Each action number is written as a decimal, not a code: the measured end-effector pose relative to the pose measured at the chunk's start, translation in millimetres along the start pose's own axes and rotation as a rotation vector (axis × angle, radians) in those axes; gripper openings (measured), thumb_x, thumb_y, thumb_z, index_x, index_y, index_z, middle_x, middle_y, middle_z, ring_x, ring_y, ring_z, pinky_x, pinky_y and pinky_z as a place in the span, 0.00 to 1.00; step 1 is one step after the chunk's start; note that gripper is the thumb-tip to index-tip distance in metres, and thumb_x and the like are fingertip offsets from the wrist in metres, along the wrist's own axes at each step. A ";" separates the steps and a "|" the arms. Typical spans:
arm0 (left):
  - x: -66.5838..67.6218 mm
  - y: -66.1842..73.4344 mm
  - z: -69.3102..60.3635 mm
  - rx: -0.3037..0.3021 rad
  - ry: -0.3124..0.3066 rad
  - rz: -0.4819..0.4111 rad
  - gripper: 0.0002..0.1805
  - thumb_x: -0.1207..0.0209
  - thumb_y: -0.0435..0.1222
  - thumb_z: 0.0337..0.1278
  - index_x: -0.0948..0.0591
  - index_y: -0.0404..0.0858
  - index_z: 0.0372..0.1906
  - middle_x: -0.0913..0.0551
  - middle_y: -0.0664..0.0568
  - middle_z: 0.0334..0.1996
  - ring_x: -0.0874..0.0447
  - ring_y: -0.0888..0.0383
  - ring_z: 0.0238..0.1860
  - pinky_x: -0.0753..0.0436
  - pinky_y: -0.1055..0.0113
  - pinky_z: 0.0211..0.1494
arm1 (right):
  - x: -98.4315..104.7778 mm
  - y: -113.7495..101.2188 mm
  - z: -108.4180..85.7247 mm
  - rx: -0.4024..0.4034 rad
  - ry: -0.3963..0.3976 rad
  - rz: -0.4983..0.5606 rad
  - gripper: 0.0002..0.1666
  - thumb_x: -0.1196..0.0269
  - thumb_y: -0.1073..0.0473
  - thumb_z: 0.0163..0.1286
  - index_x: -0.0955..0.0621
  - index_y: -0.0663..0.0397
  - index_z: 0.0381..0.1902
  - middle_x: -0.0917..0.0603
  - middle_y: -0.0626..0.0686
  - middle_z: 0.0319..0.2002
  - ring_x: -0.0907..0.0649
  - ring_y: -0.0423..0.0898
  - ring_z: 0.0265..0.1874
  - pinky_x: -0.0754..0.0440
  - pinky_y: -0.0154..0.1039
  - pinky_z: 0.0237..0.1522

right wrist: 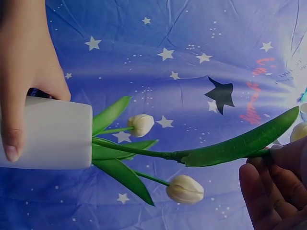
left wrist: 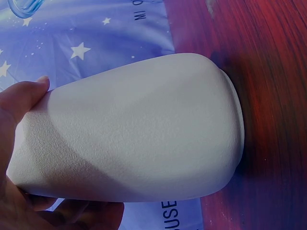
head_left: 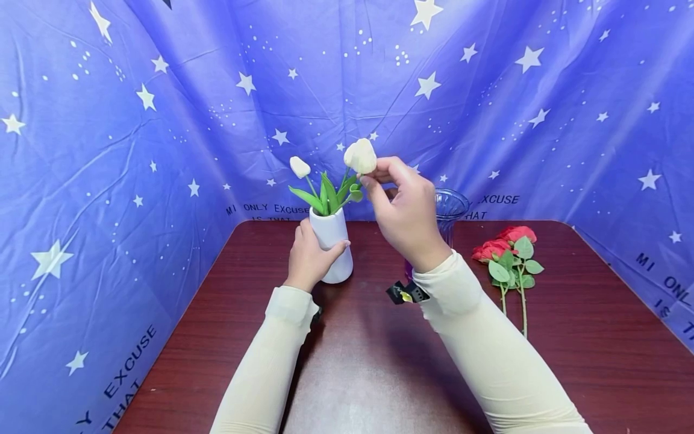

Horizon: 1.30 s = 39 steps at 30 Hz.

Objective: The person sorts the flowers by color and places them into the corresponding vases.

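The white vase (head_left: 332, 228) stands on the table, and my left hand (head_left: 310, 258) grips its side, thumb and fingers curled round it. Green leaves and white tulips rise from its mouth. My right hand (head_left: 408, 208) pinches the stem of a white tulip (head_left: 363, 157) just under the bloom. In the right wrist view, that stem with its long leaf (right wrist: 235, 143) runs down into the vase mouth. Two other tulips stand in the vase, one with its bloom (right wrist: 140, 125) beside the leaves and another bloom (right wrist: 185, 189) lower in that view. The left wrist view shows mostly the vase's body.
Behind my right hand is a clear bluish glass vase (head_left: 452, 204) with a purple lower part, mostly hidden. Red roses (head_left: 490, 249) with green leaves lie on the dark red table (head_left: 217, 355) to the right. A blue star-patterned cloth (head_left: 336, 78) hangs around the table's back and sides.
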<state>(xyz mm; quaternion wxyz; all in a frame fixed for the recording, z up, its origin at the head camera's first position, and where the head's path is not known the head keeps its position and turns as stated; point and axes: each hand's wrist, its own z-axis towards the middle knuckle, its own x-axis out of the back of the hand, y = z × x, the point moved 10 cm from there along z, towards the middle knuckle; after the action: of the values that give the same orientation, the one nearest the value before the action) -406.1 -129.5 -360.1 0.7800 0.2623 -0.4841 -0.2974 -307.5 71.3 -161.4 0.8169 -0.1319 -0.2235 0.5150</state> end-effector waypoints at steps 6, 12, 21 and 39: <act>0.1 0.6 -0.4 -0.006 0.007 0.003 0.54 0.27 0.61 0.49 0.38 0.38 0.73 0.26 0.44 0.57 0.19 0.44 0.51 0.18 0.46 0.53 | -7.3 3.8 -2.6 0.001 -0.018 0.002 0.07 0.31 0.63 0.70 0.14 0.59 0.44 0.09 0.51 0.38 0.11 0.41 0.39 0.13 0.39 0.37; 0.7 1.5 -0.2 -0.011 0.010 0.007 0.53 0.27 0.61 0.49 0.37 0.37 0.72 0.26 0.43 0.56 0.19 0.44 0.50 0.17 0.47 0.53 | -16.2 4.5 -4.2 0.016 -0.039 0.003 0.06 0.32 0.63 0.71 0.14 0.58 0.44 0.09 0.50 0.38 0.11 0.41 0.39 0.14 0.40 0.36; 0.4 -0.1 -0.9 -0.005 0.005 0.006 0.53 0.27 0.61 0.49 0.38 0.38 0.72 0.27 0.43 0.56 0.19 0.45 0.50 0.17 0.48 0.54 | -28.2 -0.3 -4.0 0.049 -0.083 -0.019 0.06 0.33 0.64 0.71 0.15 0.58 0.44 0.10 0.51 0.38 0.12 0.41 0.39 0.15 0.37 0.36; 1.5 1.7 -0.3 -0.012 0.011 -0.013 0.54 0.26 0.60 0.49 0.39 0.38 0.74 0.26 0.43 0.57 0.19 0.43 0.51 0.18 0.47 0.55 | -52.6 -6.4 10.5 0.069 -0.215 -0.046 0.05 0.39 0.64 0.77 0.21 0.59 0.47 0.14 0.52 0.41 0.16 0.43 0.39 0.18 0.39 0.42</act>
<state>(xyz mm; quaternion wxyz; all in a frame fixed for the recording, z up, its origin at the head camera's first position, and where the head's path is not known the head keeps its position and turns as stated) -404.9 -129.4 -358.1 0.7821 0.2625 -0.4763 -0.3042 -327.2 21.0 -161.6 0.8040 -0.0426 -0.2948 0.5147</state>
